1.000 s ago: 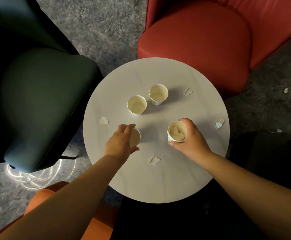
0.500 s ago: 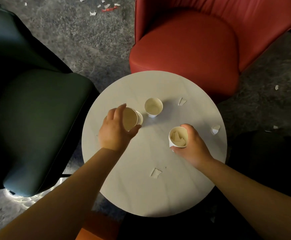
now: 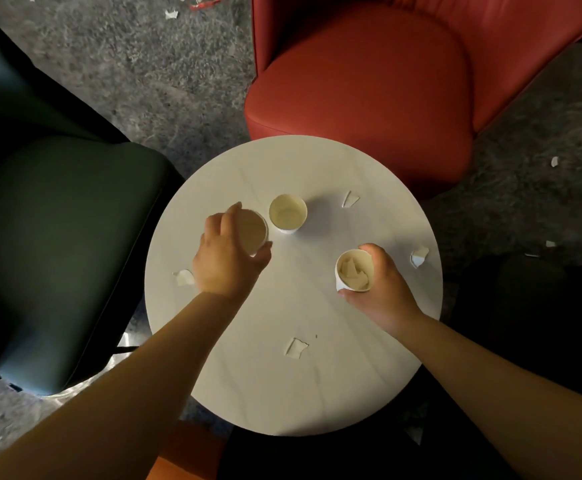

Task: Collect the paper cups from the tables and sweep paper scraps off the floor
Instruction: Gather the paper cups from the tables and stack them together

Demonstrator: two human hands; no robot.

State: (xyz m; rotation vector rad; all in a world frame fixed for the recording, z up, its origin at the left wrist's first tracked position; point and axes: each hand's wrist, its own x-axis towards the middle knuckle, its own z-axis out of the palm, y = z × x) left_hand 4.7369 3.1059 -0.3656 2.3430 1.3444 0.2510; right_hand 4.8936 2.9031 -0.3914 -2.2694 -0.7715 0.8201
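On the round white table (image 3: 248,382) my left hand (image 3: 225,263) grips a white paper cup (image 3: 253,233) by its rim, at the spot where another cup stood; that cup is hidden under it. Just to its right an empty paper cup (image 3: 287,213) stands free. My right hand (image 3: 381,289) holds a paper cup with torn paper inside (image 3: 354,271), tilted slightly toward me. Paper scraps lie on the table at the back (image 3: 350,199), at the right (image 3: 419,256), at the front (image 3: 295,348) and at the left (image 3: 183,277).
A red armchair (image 3: 369,81) stands behind the table, a dark green chair (image 3: 57,237) to the left, an orange seat (image 3: 185,455) at the near edge. More paper scraps dot the grey carpet at the top (image 3: 171,13) and the right (image 3: 554,161).
My left hand has carried its cup from the table's front left back onto the rear left cup. The right hand has kept its cup in about the same spot.
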